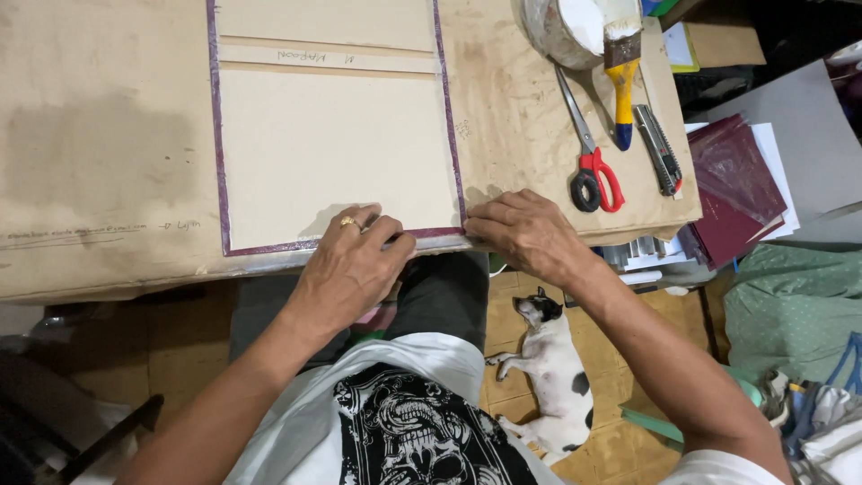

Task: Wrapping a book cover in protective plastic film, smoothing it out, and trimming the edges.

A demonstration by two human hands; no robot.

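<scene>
Beige boards [332, 153] lie on a dark purple cover sheet [218, 135] whose edges show as a thin border. My left hand [350, 260], with a ring on one finger, presses the folded near edge of the purple cover onto the board. At the cover's near right corner, my right hand [525, 233] presses down with its fingertips. Neither hand holds a loose object.
The work lies on a stained brown board table [108, 162]. To the right are red-handled scissors [588, 162], a brush with a yellow handle [621, 72], a utility knife [658, 148] and a white glue pot [561, 27]. Maroon covers [736, 189] are stacked at right. A dog [552, 368] lies on the floor.
</scene>
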